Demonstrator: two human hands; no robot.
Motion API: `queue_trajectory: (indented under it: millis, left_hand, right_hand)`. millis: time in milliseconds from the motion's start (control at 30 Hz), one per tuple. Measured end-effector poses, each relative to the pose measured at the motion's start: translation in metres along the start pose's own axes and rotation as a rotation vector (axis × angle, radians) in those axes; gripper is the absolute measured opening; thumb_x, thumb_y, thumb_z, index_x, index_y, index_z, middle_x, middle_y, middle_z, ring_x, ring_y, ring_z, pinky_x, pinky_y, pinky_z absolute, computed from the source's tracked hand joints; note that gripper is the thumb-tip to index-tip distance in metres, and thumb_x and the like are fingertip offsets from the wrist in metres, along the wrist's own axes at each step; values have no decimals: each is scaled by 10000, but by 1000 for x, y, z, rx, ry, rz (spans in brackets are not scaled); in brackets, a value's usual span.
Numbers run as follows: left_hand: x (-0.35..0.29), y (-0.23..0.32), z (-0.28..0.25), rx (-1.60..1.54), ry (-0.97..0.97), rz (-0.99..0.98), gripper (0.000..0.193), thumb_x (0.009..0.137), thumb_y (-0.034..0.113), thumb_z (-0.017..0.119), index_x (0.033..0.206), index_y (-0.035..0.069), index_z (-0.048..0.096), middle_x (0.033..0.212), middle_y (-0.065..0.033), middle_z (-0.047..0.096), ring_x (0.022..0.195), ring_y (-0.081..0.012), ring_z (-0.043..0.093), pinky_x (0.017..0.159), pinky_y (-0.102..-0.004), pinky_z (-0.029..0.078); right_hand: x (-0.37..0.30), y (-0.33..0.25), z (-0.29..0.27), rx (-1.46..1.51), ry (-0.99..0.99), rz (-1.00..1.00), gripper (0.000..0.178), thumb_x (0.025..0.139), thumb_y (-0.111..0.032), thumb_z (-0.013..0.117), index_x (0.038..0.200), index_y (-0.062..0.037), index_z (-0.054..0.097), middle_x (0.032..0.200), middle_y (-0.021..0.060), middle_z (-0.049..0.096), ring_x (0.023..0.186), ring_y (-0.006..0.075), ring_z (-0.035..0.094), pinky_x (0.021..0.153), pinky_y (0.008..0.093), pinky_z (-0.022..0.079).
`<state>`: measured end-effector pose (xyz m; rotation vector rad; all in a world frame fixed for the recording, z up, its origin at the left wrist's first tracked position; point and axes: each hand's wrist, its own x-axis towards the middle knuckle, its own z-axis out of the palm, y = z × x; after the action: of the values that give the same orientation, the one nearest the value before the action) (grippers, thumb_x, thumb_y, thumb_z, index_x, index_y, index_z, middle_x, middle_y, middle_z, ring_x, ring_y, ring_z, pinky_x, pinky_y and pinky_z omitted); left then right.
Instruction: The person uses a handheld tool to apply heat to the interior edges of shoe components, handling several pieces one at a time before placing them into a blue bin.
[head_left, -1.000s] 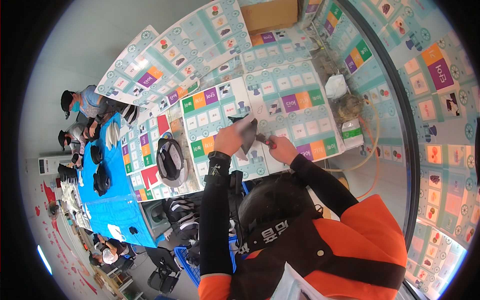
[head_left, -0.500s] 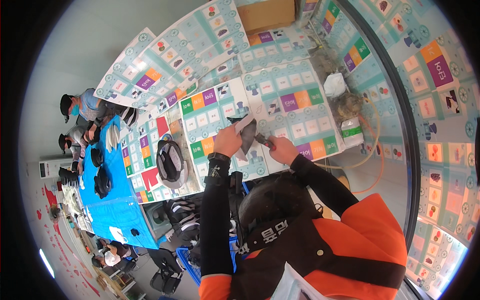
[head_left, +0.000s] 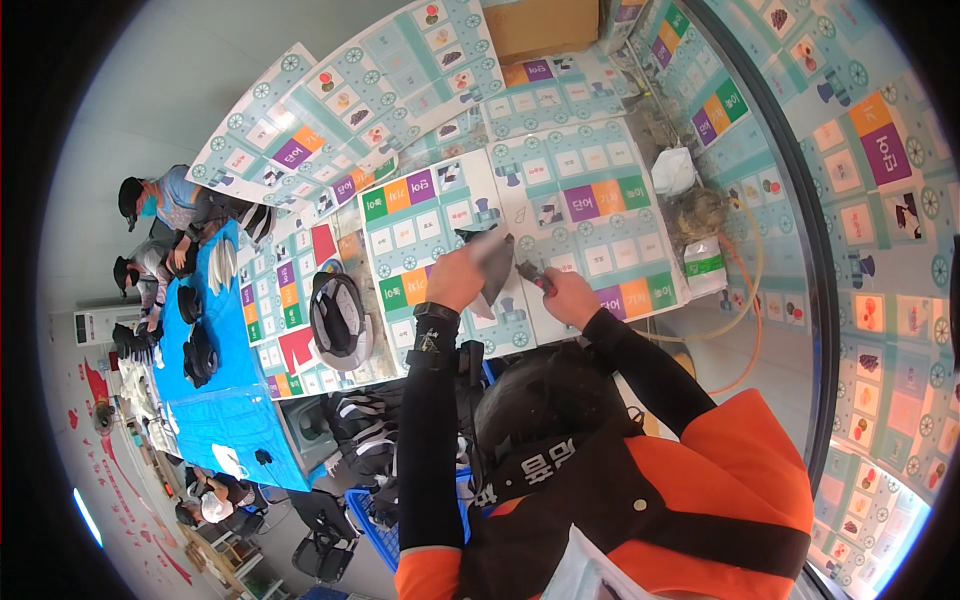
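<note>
My left hand (head_left: 457, 281), just above the middle of the frame, covers part of the dark piece (head_left: 497, 272) I hold, and blur smears that piece's paler upper end. My right hand (head_left: 573, 300) hides some of the tool (head_left: 528, 271) in it, whose dark head is too small to make out. Below, my left sleeve (head_left: 431, 450) blocks part of a blue basket (head_left: 372, 530). The upper edge crops a cardboard box (head_left: 540, 30); the lower edge crops my orange-and-dark garment (head_left: 745, 460).

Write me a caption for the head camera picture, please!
A dark grey piece in the left hand's grip, a red-handled tool in the right hand's grip, over a printed tabletop.
</note>
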<state>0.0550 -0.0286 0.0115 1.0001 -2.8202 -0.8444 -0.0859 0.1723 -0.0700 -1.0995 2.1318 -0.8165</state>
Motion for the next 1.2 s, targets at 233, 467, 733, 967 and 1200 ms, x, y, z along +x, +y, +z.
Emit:
queue_trajectory:
  millis: [233, 467, 733, 967, 1200]
  left_hand:
    - [-25, -16, -14, 62, -3, -187, 301, 925, 246, 619, 1011, -35, 683, 881, -291, 695, 854, -480, 676, 780, -574, 538]
    - [-135, -117, -64, -21, 367, -422, 365, 974, 267, 606, 1019, -79, 713, 867, -274, 718, 816, -368, 725, 706, -470, 556]
    - [-311, -365, -210, 375, 258, -365, 840, 967, 471, 670, 1527, -38, 306, 1224, -207, 621, 1078, -285, 657, 844, -390, 569]
    - [-188, -460, -67, -53, 390, -788, 1193, 764, 603, 813, 1553, -97, 255, 1482, -356, 463, 1407, -432, 457, 1126, -454, 421]
    - [-161, -370, -57, 107, 533, -770, 339, 942, 259, 591, 1168, 14, 648, 1025, -258, 713, 966, -462, 676, 830, -554, 526]
  right_hand:
    - [1, 6, 39, 233, -359, -5, 285, 835, -142, 652, 1050, 45, 673, 802, 186, 702, 755, 339, 690, 709, 445, 524]
    - [18, 124, -19, -31, 111, -7, 252, 880, -44, 529, 1114, -9, 615, 983, 279, 670, 960, 482, 643, 794, 493, 511]
    - [58, 152, -69, -479, 150, 188, 713, 856, -8, 675, 1485, 72, 348, 1392, 231, 459, 1393, 442, 357, 1131, 498, 398]
    - [51, 83, -55, -489, 56, -79, 471, 798, -7, 703, 1254, -9, 583, 1284, 213, 547, 1297, 420, 463, 1114, 478, 387]
    - [28, -58, -18, 70, -133, -83, 276, 918, -45, 660, 1194, -41, 653, 1223, 129, 647, 1096, 254, 656, 892, 360, 566]
